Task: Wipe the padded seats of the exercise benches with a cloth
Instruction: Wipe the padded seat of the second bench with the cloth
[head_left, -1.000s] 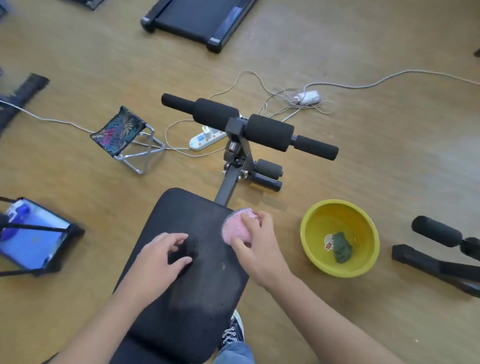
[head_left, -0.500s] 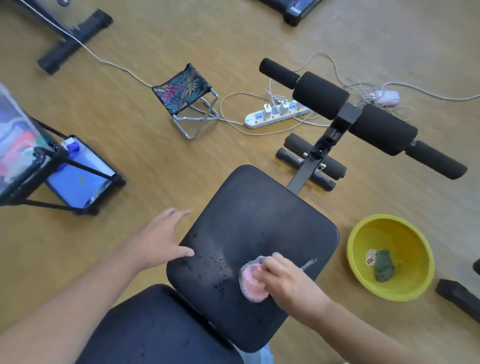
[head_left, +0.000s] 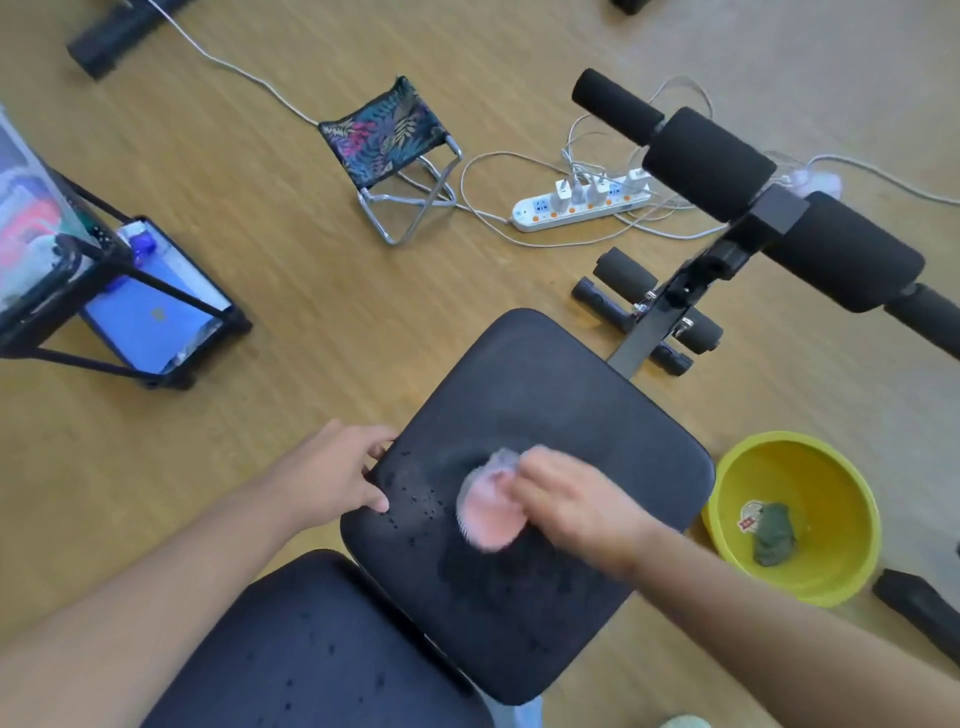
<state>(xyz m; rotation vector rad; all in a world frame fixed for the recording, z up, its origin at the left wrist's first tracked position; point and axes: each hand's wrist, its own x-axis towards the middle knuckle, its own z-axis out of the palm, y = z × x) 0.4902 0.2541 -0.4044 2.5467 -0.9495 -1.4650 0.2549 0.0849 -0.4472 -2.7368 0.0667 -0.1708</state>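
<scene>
Just one cloth (head_left: 488, 514), two padded seats (head_left: 545, 410)

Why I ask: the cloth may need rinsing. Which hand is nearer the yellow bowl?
Right. The right hand holds the pink cloth on the seat, just left of the yellow bowl; the left hand grips the seat's opposite edge, farther away.

Tan wooden floor (head_left: 311, 312) holds a folding stool (head_left: 387, 132), white power strip (head_left: 576, 210) and yellow basin (head_left: 831, 499).
</scene>
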